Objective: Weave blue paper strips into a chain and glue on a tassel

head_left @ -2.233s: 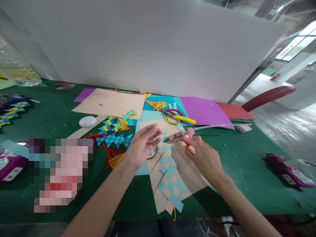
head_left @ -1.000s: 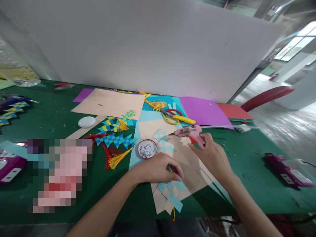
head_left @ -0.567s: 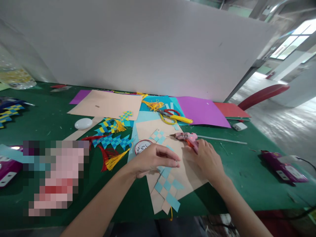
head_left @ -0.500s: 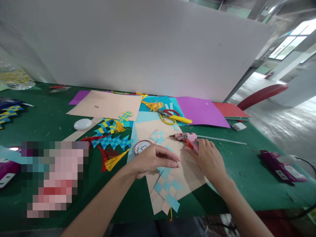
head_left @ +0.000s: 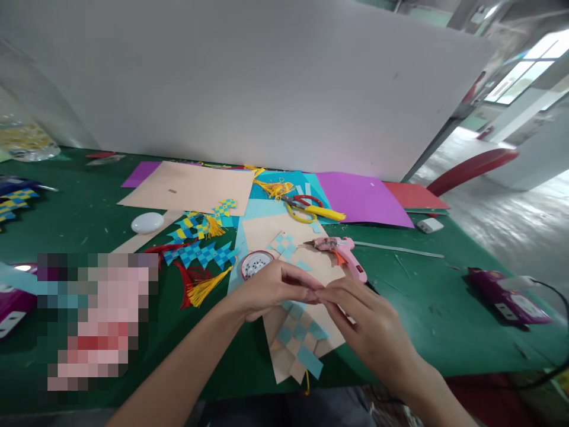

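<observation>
Left hand [head_left: 271, 290]: fingers are being held together, tips meeting the right hand's.
Right hand [head_left: 368, 320]: fingers are being closed there too; whether anything is being pinched cannot be told.
Blue-and-beige paper weave [head_left: 299, 329]: is being partly covered by both hands.
In the way: googly eyes [head_left: 255, 267] are being partly blocked by the left hand.
Around: pink glue gun [head_left: 345, 252], purple sheet [head_left: 367, 198], tasselled blue weaves [head_left: 207, 255] are being carried by the green table [head_left: 422, 314].
</observation>
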Tool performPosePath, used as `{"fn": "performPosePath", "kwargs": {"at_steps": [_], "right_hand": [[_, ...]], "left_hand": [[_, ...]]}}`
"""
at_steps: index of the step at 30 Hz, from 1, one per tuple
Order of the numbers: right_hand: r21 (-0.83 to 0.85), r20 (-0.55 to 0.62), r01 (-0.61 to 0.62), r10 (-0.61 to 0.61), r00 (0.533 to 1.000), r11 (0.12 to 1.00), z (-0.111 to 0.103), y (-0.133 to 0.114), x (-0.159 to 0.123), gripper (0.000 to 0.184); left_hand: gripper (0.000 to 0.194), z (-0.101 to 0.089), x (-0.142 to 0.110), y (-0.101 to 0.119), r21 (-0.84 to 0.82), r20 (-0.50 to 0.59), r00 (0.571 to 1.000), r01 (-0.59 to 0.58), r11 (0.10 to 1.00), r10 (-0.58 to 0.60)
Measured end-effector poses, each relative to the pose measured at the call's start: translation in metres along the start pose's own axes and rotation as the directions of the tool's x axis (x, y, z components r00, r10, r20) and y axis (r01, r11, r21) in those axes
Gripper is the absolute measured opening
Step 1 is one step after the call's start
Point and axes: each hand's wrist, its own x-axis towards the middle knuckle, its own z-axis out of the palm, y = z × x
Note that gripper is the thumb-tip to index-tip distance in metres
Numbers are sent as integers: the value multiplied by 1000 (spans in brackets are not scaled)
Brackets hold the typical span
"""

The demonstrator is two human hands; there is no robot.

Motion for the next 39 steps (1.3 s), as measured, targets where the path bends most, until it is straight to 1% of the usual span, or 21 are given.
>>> {"fn": "performPosePath", "kwargs": {"at_steps": [5, 7, 10, 12, 14, 17, 23, 26, 31, 39], "right_hand": [[68, 8, -129, 128, 992, 989, -1, 1, 4, 16], [117, 21, -179, 178, 984, 977, -1, 2, 8, 14], [167, 61, -258, 251, 966, 952, 1, 7, 10, 11], [172, 64, -294, 287, 956, 940, 3, 10, 10, 9], [146, 56, -309, 304, 951, 940, 3, 11, 8, 7], [68, 55, -295, 292, 955, 953, 3, 9, 5, 9], [-138, 6, -165, 167, 986, 977, 4, 4, 2, 16], [-208, -2, -140, 143, 990, 968, 4, 3, 2, 17], [-264, 17, -123, 132, 991, 957, 4, 3, 3, 17], [-269, 53, -119, 138, 989, 956, 7, 6, 5, 12]], "left_hand": [[29, 2, 1, 1, 32, -25, 999, -22, 999, 23], [31, 2, 2, 0, 86, -34, 998, -44, 995, 48], [28, 1, 4, -3, 198, -51, 995, -75, 977, 87], [26, 0, 5, -5, 235, -47, 993, -93, 967, 107], [28, 0, 5, -6, 237, -44, 991, -111, 965, 125], [29, 1, 4, -5, 223, -62, 989, -115, 968, 132], [29, 2, 3, -3, 210, -68, 990, -106, 972, 123], [30, 1, 3, -4, 214, -65, 990, -109, 971, 125], [33, 2, 3, -5, 227, -51, 993, -88, 970, 102], [36, 0, 6, -10, 257, -21, 994, -94, 962, 103]]}}
